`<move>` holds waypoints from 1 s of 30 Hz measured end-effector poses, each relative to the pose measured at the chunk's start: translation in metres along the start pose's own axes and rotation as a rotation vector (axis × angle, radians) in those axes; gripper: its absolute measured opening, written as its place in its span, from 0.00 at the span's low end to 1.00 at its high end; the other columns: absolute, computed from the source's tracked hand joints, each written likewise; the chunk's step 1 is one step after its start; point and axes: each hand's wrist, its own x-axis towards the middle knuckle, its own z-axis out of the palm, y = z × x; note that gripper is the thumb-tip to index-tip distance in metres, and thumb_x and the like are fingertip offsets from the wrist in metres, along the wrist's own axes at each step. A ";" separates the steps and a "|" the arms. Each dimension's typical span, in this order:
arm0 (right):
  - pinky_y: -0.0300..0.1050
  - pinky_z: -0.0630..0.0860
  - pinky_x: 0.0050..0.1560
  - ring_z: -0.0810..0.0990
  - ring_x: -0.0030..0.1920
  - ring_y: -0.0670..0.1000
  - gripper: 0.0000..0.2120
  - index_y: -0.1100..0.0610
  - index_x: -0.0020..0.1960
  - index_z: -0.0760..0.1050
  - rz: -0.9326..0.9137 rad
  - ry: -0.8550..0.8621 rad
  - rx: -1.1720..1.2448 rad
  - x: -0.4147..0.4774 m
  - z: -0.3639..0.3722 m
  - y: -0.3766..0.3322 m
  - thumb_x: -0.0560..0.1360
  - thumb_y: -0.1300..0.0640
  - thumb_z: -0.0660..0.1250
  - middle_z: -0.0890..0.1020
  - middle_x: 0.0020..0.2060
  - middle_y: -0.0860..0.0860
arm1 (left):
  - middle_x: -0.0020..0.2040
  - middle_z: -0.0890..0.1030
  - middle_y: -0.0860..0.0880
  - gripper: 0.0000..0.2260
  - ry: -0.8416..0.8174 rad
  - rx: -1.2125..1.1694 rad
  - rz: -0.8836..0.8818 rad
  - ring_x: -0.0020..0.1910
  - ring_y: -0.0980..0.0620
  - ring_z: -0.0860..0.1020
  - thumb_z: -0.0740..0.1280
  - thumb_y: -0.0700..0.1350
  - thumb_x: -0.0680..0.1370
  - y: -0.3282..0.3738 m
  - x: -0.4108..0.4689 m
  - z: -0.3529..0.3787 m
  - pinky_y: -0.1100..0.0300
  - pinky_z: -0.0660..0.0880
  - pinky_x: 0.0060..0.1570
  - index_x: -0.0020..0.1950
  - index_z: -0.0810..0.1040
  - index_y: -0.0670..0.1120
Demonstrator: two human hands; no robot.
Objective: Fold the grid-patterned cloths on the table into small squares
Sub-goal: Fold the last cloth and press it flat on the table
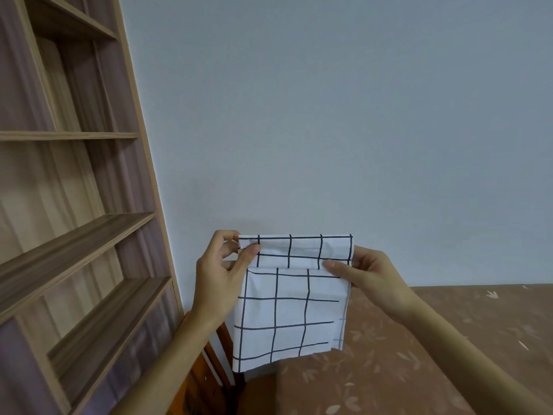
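Left hand (pixel 223 265), right hand (pixel 363 269) raised, pinching cloth (pixel 287 307) top corners.

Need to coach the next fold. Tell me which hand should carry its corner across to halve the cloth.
Probably the left hand: it pinches the cloth by its top corner out past the table, free to swing. The right hand holds the other corner above the table, a steadier anchor.
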 end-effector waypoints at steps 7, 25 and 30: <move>0.52 0.83 0.53 0.86 0.50 0.56 0.06 0.58 0.50 0.85 -0.087 0.079 0.033 0.004 -0.013 0.000 0.77 0.63 0.70 0.87 0.47 0.58 | 0.53 0.86 0.47 0.16 -0.382 -0.250 -0.401 0.52 0.50 0.85 0.73 0.37 0.75 0.004 0.001 -0.008 0.56 0.83 0.48 0.62 0.79 0.48; 0.49 0.78 0.56 0.83 0.58 0.56 0.19 0.54 0.64 0.79 0.181 -0.002 0.260 -0.012 -0.020 0.012 0.83 0.51 0.53 0.84 0.58 0.56 | 0.55 0.86 0.45 0.15 -0.412 -0.309 -0.524 0.54 0.45 0.85 0.72 0.38 0.76 0.005 -0.009 -0.001 0.50 0.83 0.52 0.62 0.81 0.46; 0.60 0.74 0.66 0.82 0.61 0.59 0.26 0.58 0.62 0.81 0.231 -0.171 0.205 -0.030 -0.021 0.033 0.74 0.39 0.68 0.84 0.60 0.57 | 0.53 0.87 0.46 0.13 -0.413 -0.274 -0.506 0.52 0.46 0.85 0.72 0.39 0.77 0.000 -0.019 0.008 0.52 0.83 0.48 0.61 0.81 0.44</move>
